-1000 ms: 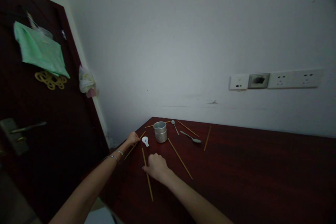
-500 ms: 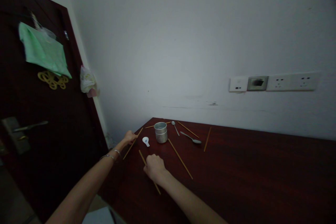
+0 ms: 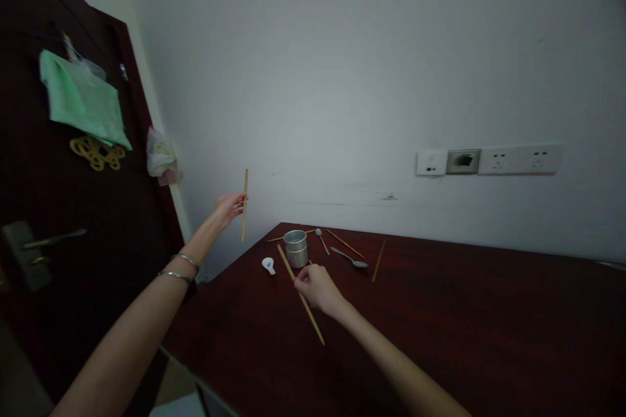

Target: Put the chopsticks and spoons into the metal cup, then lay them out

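Observation:
My left hand (image 3: 229, 210) is raised off the table's left corner, fingers closed on a wooden chopstick (image 3: 244, 225) held nearly upright. My right hand (image 3: 317, 288) pinches a second chopstick (image 3: 311, 319) near its middle; this one slants, its upper end in front of the metal cup (image 3: 296, 253). The tip of another chopstick (image 3: 310, 262) shows just above my right hand, the rest hidden behind hand and forearm. Left of the cup lies a short white spoon (image 3: 268, 265).
Behind and right of the cup lie a small metal spoon (image 3: 323, 241), a larger metal spoon (image 3: 349, 257) and chopsticks (image 3: 345, 243), one (image 3: 379, 261) farther right. The dark red table (image 3: 440, 326) meets a wall with sockets (image 3: 518, 159). A door (image 3: 98, 221) stands left.
My left hand has lifted its chopstick up off the table and turned it nearly upright. My right hand has moved up and right with its chopstick, closer to the cup.

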The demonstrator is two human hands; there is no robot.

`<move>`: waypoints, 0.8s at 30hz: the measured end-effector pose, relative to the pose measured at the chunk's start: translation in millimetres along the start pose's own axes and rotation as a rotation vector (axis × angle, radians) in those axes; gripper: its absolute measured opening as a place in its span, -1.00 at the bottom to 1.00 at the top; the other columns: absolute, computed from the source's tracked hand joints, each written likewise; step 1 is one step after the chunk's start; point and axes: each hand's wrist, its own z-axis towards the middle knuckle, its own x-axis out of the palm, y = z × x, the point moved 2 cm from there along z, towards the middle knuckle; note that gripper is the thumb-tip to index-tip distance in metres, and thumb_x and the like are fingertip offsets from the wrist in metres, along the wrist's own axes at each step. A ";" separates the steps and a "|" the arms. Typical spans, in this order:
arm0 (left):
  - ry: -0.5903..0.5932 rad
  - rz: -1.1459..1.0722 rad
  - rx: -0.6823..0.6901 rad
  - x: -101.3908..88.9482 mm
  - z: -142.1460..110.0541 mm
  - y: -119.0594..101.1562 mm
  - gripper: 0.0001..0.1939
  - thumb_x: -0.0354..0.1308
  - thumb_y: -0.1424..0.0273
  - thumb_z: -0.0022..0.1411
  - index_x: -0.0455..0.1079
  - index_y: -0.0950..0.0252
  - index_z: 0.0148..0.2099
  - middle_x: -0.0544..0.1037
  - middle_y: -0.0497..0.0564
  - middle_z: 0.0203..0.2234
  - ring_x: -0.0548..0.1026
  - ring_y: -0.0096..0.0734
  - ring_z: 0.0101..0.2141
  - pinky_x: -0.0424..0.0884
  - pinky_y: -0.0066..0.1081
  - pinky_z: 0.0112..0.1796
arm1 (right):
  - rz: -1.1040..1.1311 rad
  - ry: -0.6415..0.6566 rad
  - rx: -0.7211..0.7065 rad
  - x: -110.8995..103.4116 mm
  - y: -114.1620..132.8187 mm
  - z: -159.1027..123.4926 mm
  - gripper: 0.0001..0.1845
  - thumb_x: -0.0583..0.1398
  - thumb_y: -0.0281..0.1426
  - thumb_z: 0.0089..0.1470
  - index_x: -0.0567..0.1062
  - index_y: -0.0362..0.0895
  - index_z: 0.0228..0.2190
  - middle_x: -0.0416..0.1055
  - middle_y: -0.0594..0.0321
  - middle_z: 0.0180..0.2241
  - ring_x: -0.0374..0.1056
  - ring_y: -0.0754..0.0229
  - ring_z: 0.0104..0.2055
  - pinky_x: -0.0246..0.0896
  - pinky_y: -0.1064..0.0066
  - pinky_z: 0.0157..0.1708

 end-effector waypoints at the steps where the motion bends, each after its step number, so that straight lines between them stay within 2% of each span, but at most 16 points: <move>1: 0.040 -0.025 0.017 11.8 -4.2 -11.4 -0.82 0.16 0.42 -0.11 0.35 0.40 -0.38 0.46 0.05 -0.47 0.36 -0.56 -0.52 0.31 -0.53 -0.50 | 0.076 -0.013 0.019 -12.1 -2.7 -2.1 -0.79 0.07 -0.37 -0.06 0.46 -0.23 -0.49 0.43 0.19 -0.54 0.32 0.31 -0.63 0.15 0.56 -0.68; 4: 0.190 -0.050 0.046 55.3 -22.6 -34.2 -0.84 0.13 0.43 -0.04 0.35 0.40 -0.36 0.47 0.05 -0.46 0.37 -0.57 -0.52 0.31 -0.53 -0.50 | 0.300 -0.043 0.048 -52.7 -11.0 -10.8 -0.77 0.06 -0.34 -0.03 0.42 -0.23 -0.51 0.36 0.28 -0.61 0.21 0.39 -0.72 0.11 0.60 -0.80; 6: 0.294 -0.068 0.042 88.8 -38.7 -38.7 -0.85 0.12 0.43 -0.03 0.36 0.41 -0.35 0.47 0.06 -0.44 0.38 -0.57 -0.52 0.32 -0.53 -0.50 | 0.422 -0.070 0.049 -81.1 -17.6 -18.7 -0.77 0.06 -0.33 -0.02 0.39 -0.23 -0.54 0.33 0.31 -0.65 0.22 0.40 -0.71 0.12 0.62 -0.81; 9: 0.450 -0.130 0.024 140.0 -65.3 -31.7 -0.85 0.14 0.45 -0.02 0.37 0.44 -0.36 0.48 0.08 -0.45 0.38 -0.57 -0.53 0.34 -0.53 -0.49 | 0.529 -0.152 0.078 -119.6 -30.8 -33.1 -0.81 0.08 -0.37 -0.01 0.37 -0.23 -0.54 0.34 0.31 -0.67 0.26 0.39 -0.68 0.13 0.65 -0.82; 12: 0.549 -0.134 -0.060 185.9 -90.5 -11.3 -0.84 0.14 0.44 -0.01 0.38 0.46 -0.37 0.49 0.12 -0.45 0.38 -0.57 -0.54 0.34 -0.53 -0.50 | 0.577 -0.219 0.127 -147.6 -47.2 -48.6 -0.83 0.09 -0.38 -0.01 0.38 -0.24 -0.52 0.34 0.30 -0.68 0.28 0.37 -0.68 0.15 0.64 -0.81; 18: 0.723 -0.145 -0.203 259.6 -139.9 43.5 -0.89 0.18 0.46 -0.06 0.37 0.44 -0.45 0.47 0.06 -0.55 0.41 -0.52 -0.56 0.37 -0.51 -0.50 | 0.597 -0.360 0.200 -176.8 -85.3 -75.2 -0.84 0.13 -0.39 -0.03 0.40 -0.25 -0.52 0.37 0.26 -0.62 0.34 0.34 -0.60 0.14 0.65 -0.81; 24: 0.824 -0.156 -0.360 312.5 -187.4 86.9 -0.93 0.14 0.52 -0.06 0.36 0.45 -0.45 0.47 0.05 -0.59 0.43 -0.47 -0.58 0.39 -0.45 -0.51 | 0.601 -0.426 0.294 -183.7 -131.1 -95.6 -0.82 0.13 -0.37 -0.02 0.41 -0.25 -0.50 0.40 0.22 -0.58 0.35 0.34 -0.59 0.18 0.65 -0.79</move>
